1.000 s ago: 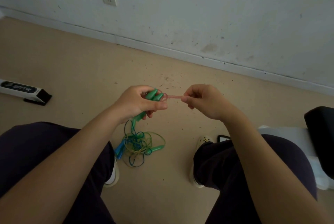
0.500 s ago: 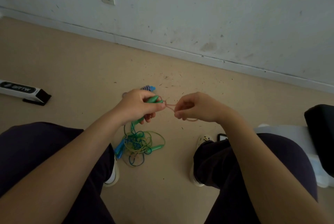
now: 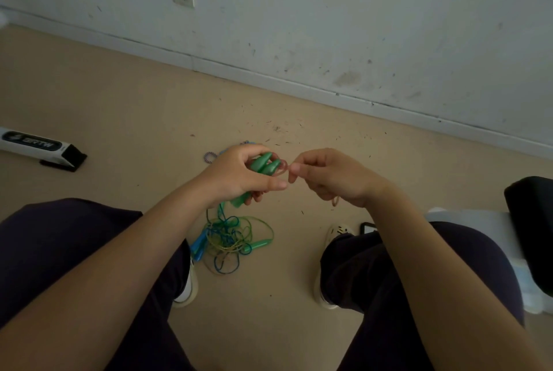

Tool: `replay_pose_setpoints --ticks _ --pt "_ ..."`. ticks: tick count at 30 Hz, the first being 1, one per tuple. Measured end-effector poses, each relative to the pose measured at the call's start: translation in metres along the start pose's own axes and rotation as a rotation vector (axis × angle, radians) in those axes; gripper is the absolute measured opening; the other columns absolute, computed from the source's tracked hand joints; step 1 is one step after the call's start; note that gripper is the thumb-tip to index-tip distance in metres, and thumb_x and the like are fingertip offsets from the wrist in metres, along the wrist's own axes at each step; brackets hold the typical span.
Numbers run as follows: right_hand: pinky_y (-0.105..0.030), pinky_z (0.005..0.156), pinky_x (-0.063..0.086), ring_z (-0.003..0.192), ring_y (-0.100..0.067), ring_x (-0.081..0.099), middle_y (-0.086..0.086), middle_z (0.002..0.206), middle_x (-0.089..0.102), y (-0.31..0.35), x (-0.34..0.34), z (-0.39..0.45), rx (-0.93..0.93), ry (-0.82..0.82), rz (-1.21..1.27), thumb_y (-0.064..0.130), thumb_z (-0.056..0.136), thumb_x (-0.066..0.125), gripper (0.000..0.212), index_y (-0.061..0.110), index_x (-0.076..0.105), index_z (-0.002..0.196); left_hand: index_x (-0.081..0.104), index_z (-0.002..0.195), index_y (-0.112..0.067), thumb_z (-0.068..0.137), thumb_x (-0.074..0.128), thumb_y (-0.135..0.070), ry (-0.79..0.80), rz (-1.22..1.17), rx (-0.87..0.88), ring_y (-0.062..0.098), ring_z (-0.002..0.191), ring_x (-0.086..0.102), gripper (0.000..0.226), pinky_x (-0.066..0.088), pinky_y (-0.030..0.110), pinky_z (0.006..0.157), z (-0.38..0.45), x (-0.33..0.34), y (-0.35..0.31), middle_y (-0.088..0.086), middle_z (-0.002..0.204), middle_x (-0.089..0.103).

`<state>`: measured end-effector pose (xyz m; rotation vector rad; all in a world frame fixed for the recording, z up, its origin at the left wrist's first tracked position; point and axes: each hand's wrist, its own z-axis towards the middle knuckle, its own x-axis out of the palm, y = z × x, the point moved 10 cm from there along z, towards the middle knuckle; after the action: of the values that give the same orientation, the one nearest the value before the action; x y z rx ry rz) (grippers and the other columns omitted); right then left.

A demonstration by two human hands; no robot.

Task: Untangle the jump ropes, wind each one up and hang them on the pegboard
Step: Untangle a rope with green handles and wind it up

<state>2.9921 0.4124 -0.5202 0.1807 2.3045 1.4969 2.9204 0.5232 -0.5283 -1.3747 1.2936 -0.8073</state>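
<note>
Since half a second earlier, both hands had risen slightly and the pink band [image 3: 283, 167] now looped round the tips of two green handles [image 3: 264, 164]. Those glossy handles sat bunched in the left hand [image 3: 239, 176], its fingers curled round them. Just beside, the right hand [image 3: 329, 176] pinched the band. Below on the floor [image 3: 119, 107] lay tangled ropes [image 3: 232, 239].

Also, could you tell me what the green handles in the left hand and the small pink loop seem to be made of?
Green handles: probably moulded plastic, glossy, with smooth rounded tips that catch light. Pink loop: thin and translucent, looks like a rubber or elastic band, though the blur leaves that open.
</note>
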Motion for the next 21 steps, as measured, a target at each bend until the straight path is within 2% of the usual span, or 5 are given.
replay_pose_setpoints --ticks 3,8,12,16,21 --pt "-0.028 0.047 0.020 0.046 -0.014 0.023 -0.001 0.053 0.029 0.005 -0.008 0.000 -0.034 -0.108 -0.032 0.028 0.101 0.053 0.028 0.014 0.064 0.080 0.075 0.101 -0.019 0.080 0.082 -0.022 -0.066 -0.036 0.028 0.020 0.055 0.061 0.023 0.049 0.030 0.049 0.002 -0.012 0.000 0.004 0.067 0.067" --pt "-0.021 0.047 0.029 0.043 -0.004 0.031 0.012 0.046 0.037 0.012 -0.024 0.000 -0.061 -0.256 -0.244 0.030 0.100 0.052 0.033 0.020 0.060 0.070 0.073 0.106 -0.013 0.086 0.076 -0.023 -0.061 -0.070 0.001 0.023 0.056 0.061 0.023 0.047 0.028 0.046 0.004 -0.013 0.004 0.008 0.069 0.067" --pt "-0.014 0.049 0.031 0.045 0.000 0.039 0.019 0.045 0.045 0.015 -0.038 0.005 -0.138 -0.420 -0.249 0.025 0.098 0.057 0.027 0.018 0.066 0.074 0.067 0.106 -0.009 0.092 0.069 -0.018 -0.003 -0.036 0.030 0.020 0.057 0.062 0.017 0.049 0.030 0.046 -0.001 -0.003 -0.002 0.008 0.073 0.067" --pt "-0.012 0.047 0.031 0.043 0.001 0.038 0.016 0.046 0.044 0.019 -0.036 0.027 -0.132 -0.383 -0.195 0.024 0.098 0.058 0.025 0.011 0.070 0.081 0.066 0.113 -0.016 0.086 0.076 -0.015 -0.019 -0.024 -0.002 0.018 0.067 0.069 0.029 0.055 0.029 0.054 -0.001 -0.021 -0.003 0.009 0.085 0.073" --pt "-0.023 0.048 0.031 0.046 -0.009 0.036 0.008 0.051 0.041 0.025 -0.046 0.081 -0.145 -0.403 -0.231 0.026 0.097 0.060 0.029 0.023 0.066 0.069 0.070 0.105 -0.008 0.085 0.077 -0.018 -0.307 -0.250 -0.078 0.027 0.080 0.071 0.023 0.055 0.029 0.054 0.031 -0.079 0.029 0.011 0.088 0.075"
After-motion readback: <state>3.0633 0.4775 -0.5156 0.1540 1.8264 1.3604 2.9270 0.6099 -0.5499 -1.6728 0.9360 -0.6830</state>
